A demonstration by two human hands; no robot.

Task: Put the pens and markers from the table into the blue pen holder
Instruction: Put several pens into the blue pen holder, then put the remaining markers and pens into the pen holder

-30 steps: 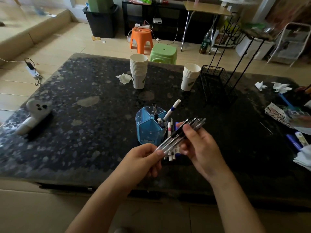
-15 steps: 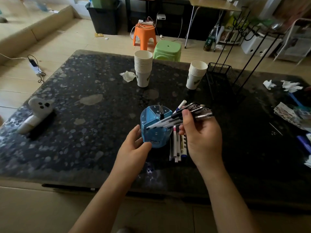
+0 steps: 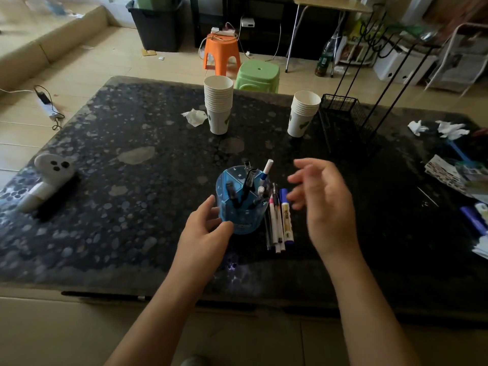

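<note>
The bundle of dark pens that was in the right hand (image 3: 320, 204) half a second ago is gone from it — several black pens (image 3: 247, 187) now stand in the blue pen holder (image 3: 241, 204), next to a white marker with a blue band (image 3: 266, 170) that leans out toward the right. The right hand hangs just right of the holder with fingers spread and loose, gripping nothing, a bit motion-blurred. The left hand (image 3: 204, 229) is cupped against the holder's near-left side, thumb and fingers touching the wall but not fully wrapped around it.

The holder sits near the front middle of the dark speckled table (image 3: 132, 207). Just beside it on the right, a small row of pens and markers (image 3: 278, 220) lies flat on the tabletop — thin white ones, a dark one, and a fat marker with a blue cap.

Farther back are two stacks of paper cups (image 3: 218, 104), a crumpled tissue (image 3: 195, 117) and a black wire basket (image 3: 340, 112)
</note>
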